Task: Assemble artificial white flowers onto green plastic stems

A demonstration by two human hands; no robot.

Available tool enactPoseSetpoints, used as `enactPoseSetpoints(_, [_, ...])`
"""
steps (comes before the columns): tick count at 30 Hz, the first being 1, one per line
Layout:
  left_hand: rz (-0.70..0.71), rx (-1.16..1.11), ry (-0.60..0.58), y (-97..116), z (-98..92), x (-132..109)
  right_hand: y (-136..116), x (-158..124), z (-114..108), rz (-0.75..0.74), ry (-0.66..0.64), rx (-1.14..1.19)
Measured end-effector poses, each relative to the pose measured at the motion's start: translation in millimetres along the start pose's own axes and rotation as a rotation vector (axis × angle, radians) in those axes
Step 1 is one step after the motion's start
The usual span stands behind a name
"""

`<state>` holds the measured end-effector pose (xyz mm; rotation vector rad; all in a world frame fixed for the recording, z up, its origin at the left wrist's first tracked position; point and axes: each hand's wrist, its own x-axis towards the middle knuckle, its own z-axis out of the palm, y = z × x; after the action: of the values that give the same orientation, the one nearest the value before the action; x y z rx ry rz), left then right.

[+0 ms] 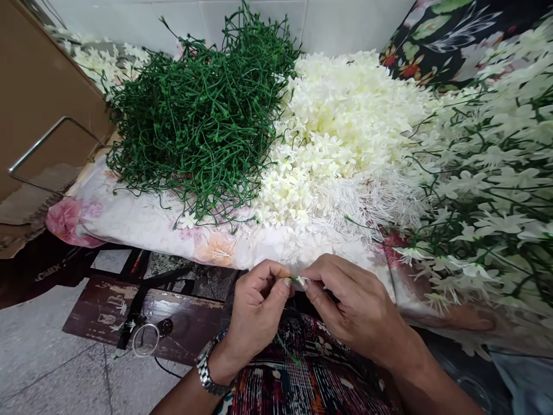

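My left hand [262,300] pinches a thin green artificial stem [294,279] between thumb and forefinger; its lower end trails down over my lap. Close against it, my right hand [352,302] pinches a small white artificial flower [301,280] at the stem's tip. The fingertips of both hands nearly meet just off the table's front edge. Beyond them lie a tangled heap of green stems [203,115] and a pile of loose cream-white flower heads [345,115]. A heap of fine white stamens [371,202] spreads in front of the flower heads.
Stemmed white flowers [496,190] crowd the right side. A floral cloth [147,222] covers the table. At the left stands a cardboard box [47,86] with a bent metal rod [38,144]. Below is a worn wooden board [185,323] with a clear ring [146,340].
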<state>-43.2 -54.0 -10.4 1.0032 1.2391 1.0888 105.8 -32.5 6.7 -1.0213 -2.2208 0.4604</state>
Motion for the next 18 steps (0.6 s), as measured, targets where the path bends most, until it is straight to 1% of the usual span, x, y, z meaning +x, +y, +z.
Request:
enactPoseSetpoints(3, [-0.056,-0.083,-0.023,-8,1.7,-1,2,-1,3,0.020,0.003,0.027])
enactPoseSetpoints(7, [-0.081,-0.172,-0.005,-14,5.1,1,6,-1,6,0.040,0.011,0.064])
enactPoseSetpoints(12, [-0.091,-0.224,0.020,-14,7.9,5,8,-1,9,0.049,0.017,0.082])
enactPoseSetpoints(18, [-0.077,-0.215,0.040,-12,7.6,5,7,-1,13,0.038,0.025,0.056])
